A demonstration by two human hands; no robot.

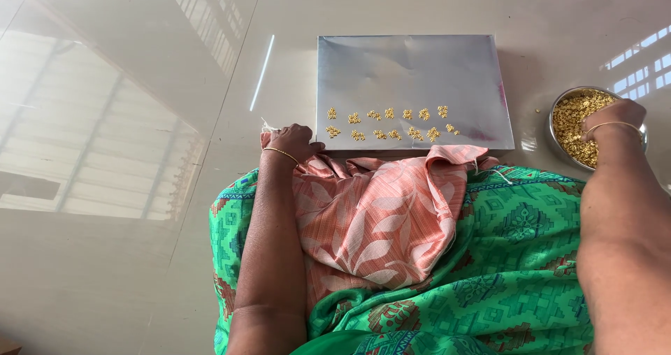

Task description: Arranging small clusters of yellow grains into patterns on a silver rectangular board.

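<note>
The right hand (615,117) is reaching into the steel bowl (559,142) at the far right; its fingers are curled down among the small golden beads (576,117) that fill the bowl, though whether they are pinching any I cannot tell, since the back of the hand is hiding the fingertips. The left hand (292,142) is resting, loosely closed, on the edge of the peach patterned cloth (370,222) lying over the lap, just beside the near left corner of the silver board (412,68); it is holding nothing that shows. The board is lying flat on the glossy floor (126,117) straight ahead, its long axis running left to right; two rows of little bead clusters (388,124) are sitting along its near edge. The bowl is standing to the right of the board, close but apart; so the right hand is much the nearer to the beads, and the clusters are lying to its left, between the two hands.
</note>
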